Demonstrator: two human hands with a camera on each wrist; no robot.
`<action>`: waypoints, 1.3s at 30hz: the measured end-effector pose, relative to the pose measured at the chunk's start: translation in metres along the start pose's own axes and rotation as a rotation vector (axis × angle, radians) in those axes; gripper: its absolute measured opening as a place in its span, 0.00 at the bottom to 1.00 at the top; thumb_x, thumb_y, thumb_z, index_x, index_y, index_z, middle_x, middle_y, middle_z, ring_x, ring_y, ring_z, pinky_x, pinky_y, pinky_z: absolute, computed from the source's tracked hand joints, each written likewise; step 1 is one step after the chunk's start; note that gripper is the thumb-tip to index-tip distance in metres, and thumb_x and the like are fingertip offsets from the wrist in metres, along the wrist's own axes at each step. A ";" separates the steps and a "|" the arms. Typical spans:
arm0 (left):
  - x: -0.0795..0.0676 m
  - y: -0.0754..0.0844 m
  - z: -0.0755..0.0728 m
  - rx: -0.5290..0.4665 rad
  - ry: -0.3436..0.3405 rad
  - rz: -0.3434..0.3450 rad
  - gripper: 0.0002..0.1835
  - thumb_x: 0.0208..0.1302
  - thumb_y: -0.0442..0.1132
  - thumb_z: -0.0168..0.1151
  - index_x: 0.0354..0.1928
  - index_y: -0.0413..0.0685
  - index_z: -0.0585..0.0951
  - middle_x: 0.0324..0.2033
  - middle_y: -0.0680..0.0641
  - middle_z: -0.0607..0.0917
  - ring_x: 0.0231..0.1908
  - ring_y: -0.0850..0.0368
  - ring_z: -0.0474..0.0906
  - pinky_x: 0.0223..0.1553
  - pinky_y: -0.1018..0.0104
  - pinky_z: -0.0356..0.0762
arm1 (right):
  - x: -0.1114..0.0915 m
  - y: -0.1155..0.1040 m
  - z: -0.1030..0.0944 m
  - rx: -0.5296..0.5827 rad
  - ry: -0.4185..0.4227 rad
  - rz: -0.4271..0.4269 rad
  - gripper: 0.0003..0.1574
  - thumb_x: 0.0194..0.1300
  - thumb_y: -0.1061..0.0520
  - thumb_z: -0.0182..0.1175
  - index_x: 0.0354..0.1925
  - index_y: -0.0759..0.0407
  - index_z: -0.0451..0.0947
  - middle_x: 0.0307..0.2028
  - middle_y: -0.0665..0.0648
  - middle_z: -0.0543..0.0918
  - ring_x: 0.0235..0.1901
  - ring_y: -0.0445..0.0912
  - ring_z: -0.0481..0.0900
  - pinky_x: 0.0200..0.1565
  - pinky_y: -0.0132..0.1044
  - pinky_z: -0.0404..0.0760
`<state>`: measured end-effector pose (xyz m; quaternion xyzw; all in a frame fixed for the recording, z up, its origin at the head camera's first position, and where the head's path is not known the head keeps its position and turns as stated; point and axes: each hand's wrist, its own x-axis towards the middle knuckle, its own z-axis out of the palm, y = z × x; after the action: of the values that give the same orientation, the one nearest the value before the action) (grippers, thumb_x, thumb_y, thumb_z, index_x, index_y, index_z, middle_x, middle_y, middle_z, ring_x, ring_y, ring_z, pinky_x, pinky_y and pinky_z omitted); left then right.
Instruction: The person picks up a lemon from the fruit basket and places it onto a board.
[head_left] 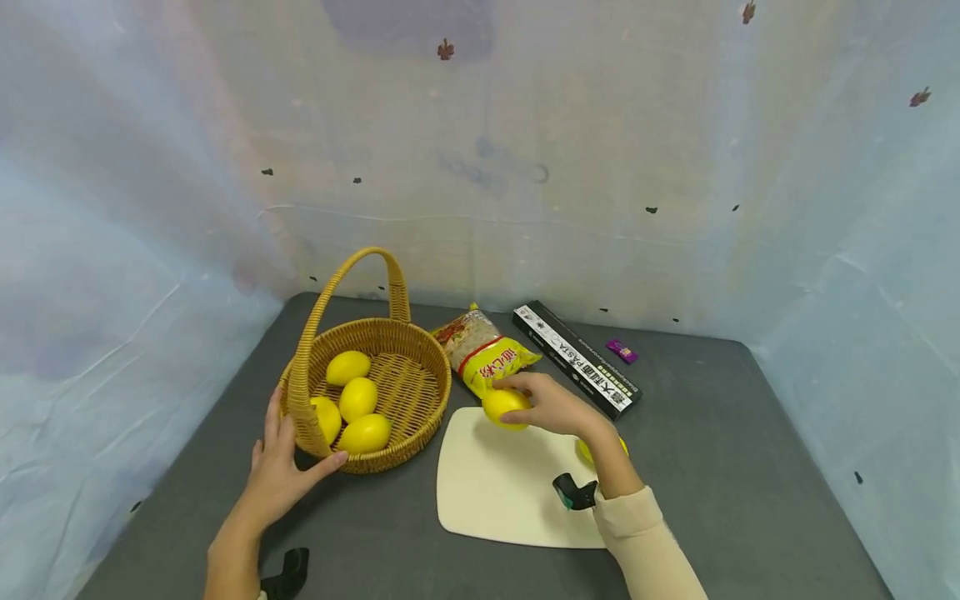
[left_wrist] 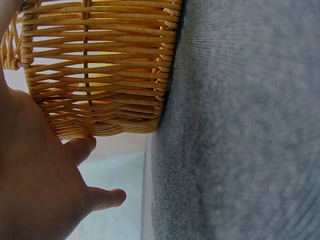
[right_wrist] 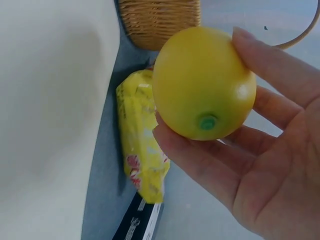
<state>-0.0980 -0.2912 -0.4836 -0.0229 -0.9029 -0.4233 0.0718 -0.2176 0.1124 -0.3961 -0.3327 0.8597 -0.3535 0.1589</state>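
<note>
My right hand (head_left: 555, 406) pinches a yellow lemon (head_left: 498, 407) between thumb and fingers, above the far edge of a cream cutting board (head_left: 480, 492). In the right wrist view, the lemon's green stem end faces the camera. Another lemon (head_left: 584, 451) lies at the board's right side, partly hidden by my right wrist. At the left stands a round wicker basket (head_left: 427, 383) with an upright handle and several lemons (head_left: 358, 399) inside. Against its near left side rests my left hand (head_left: 277, 475), fingers spread along the outer wall, thumb at the rim.
Behind the board lies a yellow-ended food bag (head_left: 483, 350), close to the basket. A long black pasta box (head_left: 577, 358) slants to its right, with a small purple packet (head_left: 622, 351) beyond. Pale sheeting (head_left: 525, 233) surrounds the grey table (head_left: 720, 483).
</note>
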 end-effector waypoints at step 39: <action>0.002 -0.001 0.001 -0.004 0.008 0.022 0.58 0.61 0.49 0.72 0.80 0.68 0.39 0.75 0.55 0.20 0.74 0.31 0.26 0.53 0.14 0.25 | -0.055 0.037 0.005 0.007 0.098 0.071 0.30 0.61 0.59 0.71 0.59 0.67 0.77 0.53 0.59 0.82 0.46 0.50 0.77 0.52 0.48 0.78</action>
<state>-0.1000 -0.2907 -0.4846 -0.0313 -0.9013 -0.4245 0.0799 -0.1920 0.1672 -0.4241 -0.2836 0.8766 -0.3664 0.1301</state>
